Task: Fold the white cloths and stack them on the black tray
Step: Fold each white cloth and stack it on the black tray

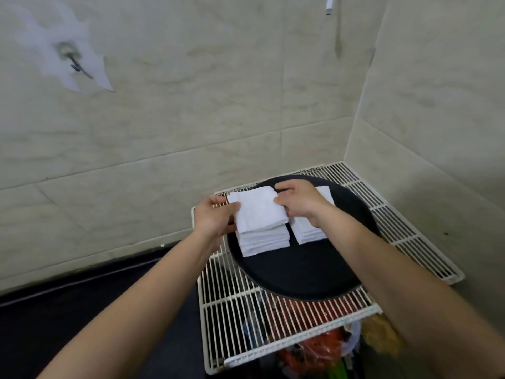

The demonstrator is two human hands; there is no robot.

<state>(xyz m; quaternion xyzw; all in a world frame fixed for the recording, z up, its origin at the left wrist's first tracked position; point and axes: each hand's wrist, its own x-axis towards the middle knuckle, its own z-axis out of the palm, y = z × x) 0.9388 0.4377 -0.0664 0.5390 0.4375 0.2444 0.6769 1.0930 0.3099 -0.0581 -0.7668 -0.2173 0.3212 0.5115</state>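
Note:
A round black tray [300, 272] lies on a white wire rack. Two stacks of folded white cloths stand on its far half. The left stack [263, 242] is taller; the right stack [310, 232] is partly hidden by my right wrist. A folded white cloth [258, 207] rests on top of the left stack. My left hand [216, 216] grips its left edge. My right hand [299, 202] pinches its right edge.
The wire rack [404, 231] sits in a corner of beige tiled walls. Coloured bags and packets [314, 348] lie under the rack. A dark counter [82, 310] runs along the left. A metal hook [73, 61] is on the left wall.

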